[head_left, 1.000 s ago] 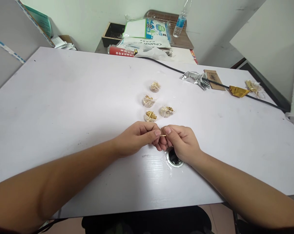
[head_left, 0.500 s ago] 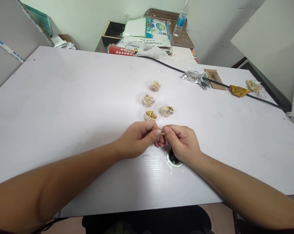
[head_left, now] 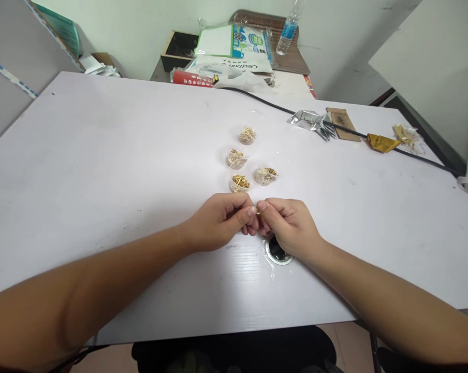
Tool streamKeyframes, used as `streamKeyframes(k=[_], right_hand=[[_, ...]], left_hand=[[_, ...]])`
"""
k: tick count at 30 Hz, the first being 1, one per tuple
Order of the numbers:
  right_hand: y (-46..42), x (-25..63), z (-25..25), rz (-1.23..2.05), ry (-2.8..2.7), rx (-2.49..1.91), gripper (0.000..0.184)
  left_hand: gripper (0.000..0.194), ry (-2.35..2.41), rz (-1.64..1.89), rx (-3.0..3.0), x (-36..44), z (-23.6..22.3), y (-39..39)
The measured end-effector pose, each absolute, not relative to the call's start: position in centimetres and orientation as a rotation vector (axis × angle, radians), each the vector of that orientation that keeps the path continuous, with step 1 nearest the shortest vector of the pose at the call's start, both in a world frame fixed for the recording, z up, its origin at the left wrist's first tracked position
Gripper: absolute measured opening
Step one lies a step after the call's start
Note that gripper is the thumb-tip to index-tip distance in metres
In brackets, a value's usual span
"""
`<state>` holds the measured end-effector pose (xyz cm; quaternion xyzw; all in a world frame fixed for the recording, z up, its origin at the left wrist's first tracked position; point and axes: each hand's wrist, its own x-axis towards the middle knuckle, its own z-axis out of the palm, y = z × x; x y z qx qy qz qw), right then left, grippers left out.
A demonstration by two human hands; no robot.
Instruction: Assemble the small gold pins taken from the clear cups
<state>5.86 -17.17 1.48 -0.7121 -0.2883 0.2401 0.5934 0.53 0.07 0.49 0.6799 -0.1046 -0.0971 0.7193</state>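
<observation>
My left hand [head_left: 232, 220] and my right hand [head_left: 290, 223] meet at the fingertips over the white table [head_left: 148, 166]. Both are closed in a pinch on a tiny gold-coloured pin-like piece [head_left: 258, 213], mostly hidden by the thumbs. Just beyond the hands stand small clear cups of little gold metal pieces: a near left cup [head_left: 240, 183], a right cup [head_left: 266, 176], a middle cup [head_left: 236, 158] and a far cup [head_left: 247, 135]. The exact kind of piece is too small to make out.
A round black cable hole [head_left: 277, 250] with a silver rim lies under my right wrist. A black cable [head_left: 271, 104] crosses the back right, past silver foil packaging [head_left: 313, 122], a cardboard piece [head_left: 343, 124] and a gold packet [head_left: 382, 142]. A water bottle [head_left: 288, 33] stands behind.
My right hand has shifted slightly left toward the left hand, and less of the gold piece shows between the thumbs. The cups have not moved.
</observation>
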Motion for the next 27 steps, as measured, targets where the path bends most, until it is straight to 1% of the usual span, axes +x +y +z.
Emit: streamKeyframes(k=[9,16,27], right_hand=[[-17.17,6.05,1.63,0.639,-0.650,-1.643,0.050],[-17.19,6.18,1.68,0.723,-0.610,-1.615,0.048],[-17.20,6.06,1.40,0.800,-0.567,-1.585,0.048]], left_hand=[[0.031,-0.232,-0.209,1.542,0.56,0.56,0.01],[0.026,-0.221,-0.196,1.591,0.42,0.44,-0.05],[0.023,-0.229,-0.115,1.715,0.14,0.40,-0.13]])
